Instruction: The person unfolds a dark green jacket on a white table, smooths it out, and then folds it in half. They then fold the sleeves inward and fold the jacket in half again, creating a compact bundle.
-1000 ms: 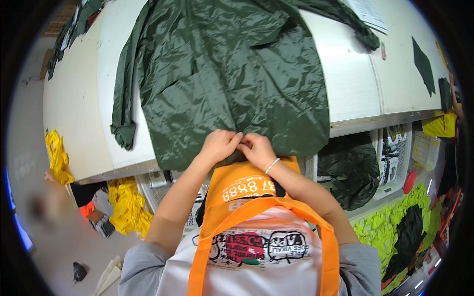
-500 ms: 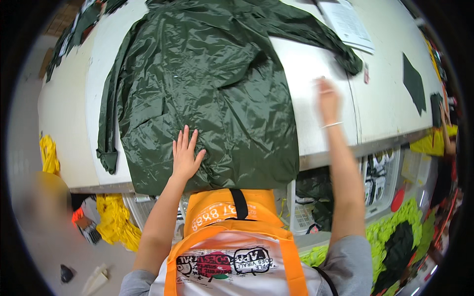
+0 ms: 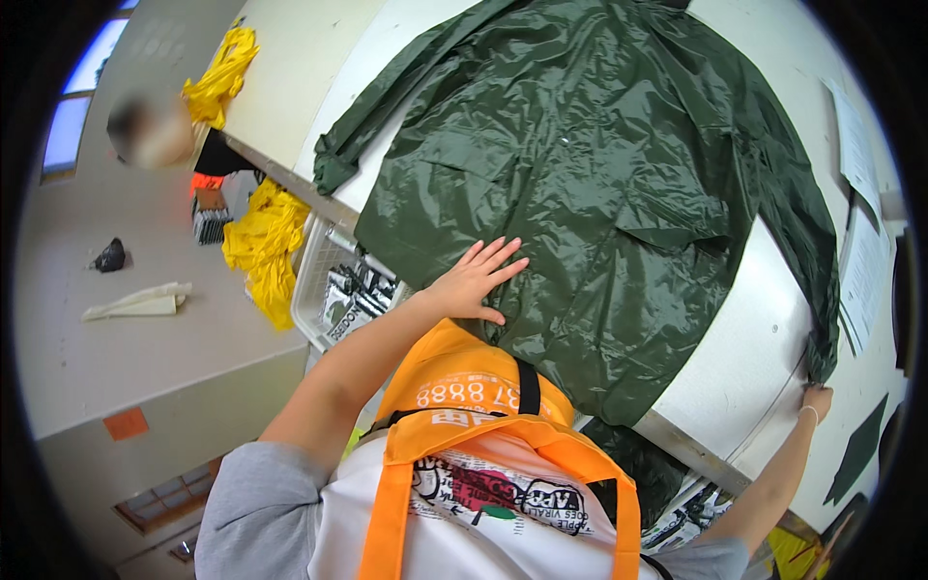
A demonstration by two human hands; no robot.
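A dark green, shiny waterproof jacket [image 3: 599, 164] lies spread on the white table, its hem hanging over the near edge by my apron. My left hand [image 3: 478, 280] rests flat on the lower front of the jacket, fingers spread. Out to the right, my right hand [image 3: 818, 397] is closed at the end of the jacket's right-side sleeve [image 3: 807, 251], gripping the cuff. The left-side sleeve [image 3: 387, 111] is laid out beside the body, its end folded near the table edge. Flap pockets show on the jacket's front.
White plastic baskets [image 3: 311, 275] with packaged goods stand beneath the table edge. Yellow fabric [image 3: 266, 242] hangs at the left, with more yellow cloth [image 3: 220, 77] on the table. Paper sheets [image 3: 860, 271] and a dark green fabric piece [image 3: 858, 449] lie at right. Another person is at far left.
My right hand has moved outward to the sleeve's end and closed on it. That sleeve now hangs straighter down along the jacket's side. The view has turned; my left hand stays flat on the jacket.
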